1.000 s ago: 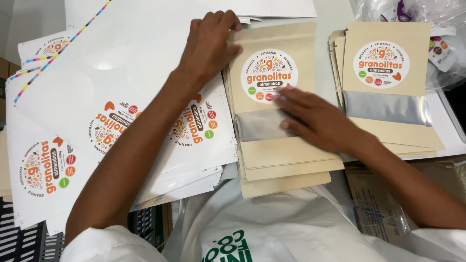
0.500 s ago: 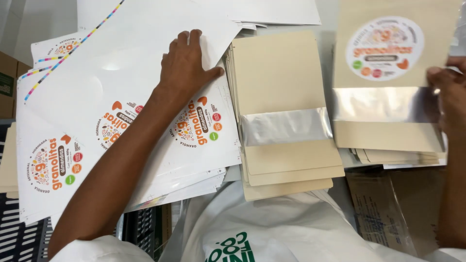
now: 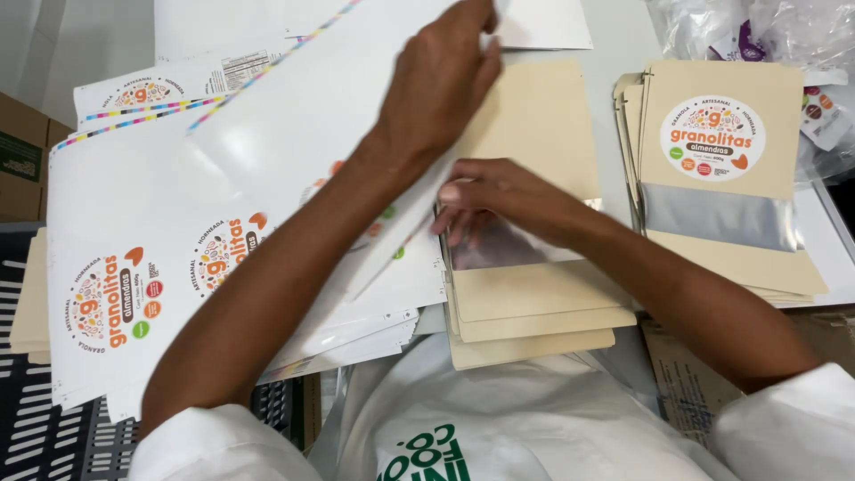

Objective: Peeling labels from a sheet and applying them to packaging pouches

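A white glossy sticker sheet (image 3: 267,151) with round orange-and-brown labels lies on a pile of similar sheets at left. My left hand (image 3: 441,76) grips its far right corner and bends that side up. Underneath, my right hand (image 3: 503,200) reaches in from the right, and its fingertips pinch at the lifted edge. I cannot tell whether they hold a label or the sheet itself. Below both hands lies a stack of plain beige pouches (image 3: 534,303) with clear windows, none of them labelled.
At right is a second stack of beige pouches (image 3: 721,187), the top one bearing a round label. Crinkled plastic bags (image 3: 757,31) lie at the far right. There is a cardboard box (image 3: 18,160) at the left edge and a black slatted crate (image 3: 44,428) at lower left.
My right hand has come back from the right stack to the middle one. My left hand has moved up and lifted the sheet's right side. The labelled pouch now lies on the right stack.
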